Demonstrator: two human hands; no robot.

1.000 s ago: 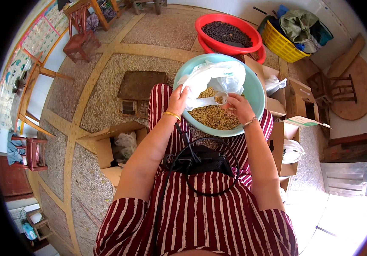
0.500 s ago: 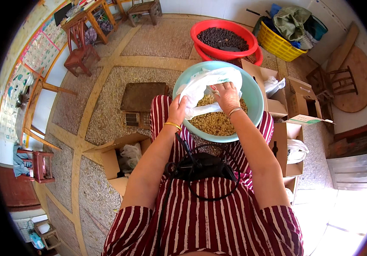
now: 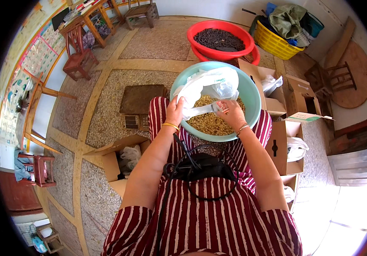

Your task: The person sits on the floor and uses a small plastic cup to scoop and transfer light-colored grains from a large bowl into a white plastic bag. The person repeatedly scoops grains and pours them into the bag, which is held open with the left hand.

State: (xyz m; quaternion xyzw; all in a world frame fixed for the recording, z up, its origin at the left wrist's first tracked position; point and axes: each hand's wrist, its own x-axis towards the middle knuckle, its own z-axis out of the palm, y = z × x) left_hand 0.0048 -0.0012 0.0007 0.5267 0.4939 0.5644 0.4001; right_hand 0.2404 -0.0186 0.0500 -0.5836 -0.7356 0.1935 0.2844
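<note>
A pale blue basin (image 3: 256, 96) stands between my knees with yellowish kernels (image 3: 204, 123) spread over its bottom. Inside it a white plastic bag (image 3: 200, 87) lies spread, its mouth facing the kernels. My left hand (image 3: 175, 112) is closed on the bag's left edge, at the basin's rim. Over the kernels, at the basin's near right, my right hand (image 3: 231, 116) is closed around a small clear object with red marks (image 3: 221, 106); its kind is hard to make out. The bag's near edge reaches up to this object.
Beyond the basin are stacked red basins (image 3: 221, 40), the upper one full of dark pieces. Cardboard boxes (image 3: 278, 147) with white bags stand to my right, another box (image 3: 111, 164) to my left. A low wooden stool (image 3: 143, 99) is left of the basin.
My right hand has moved down and nearer, from the bag's far side to above the kernels, and the clear object with red marks now shows in it. My left hand keeps its hold.
</note>
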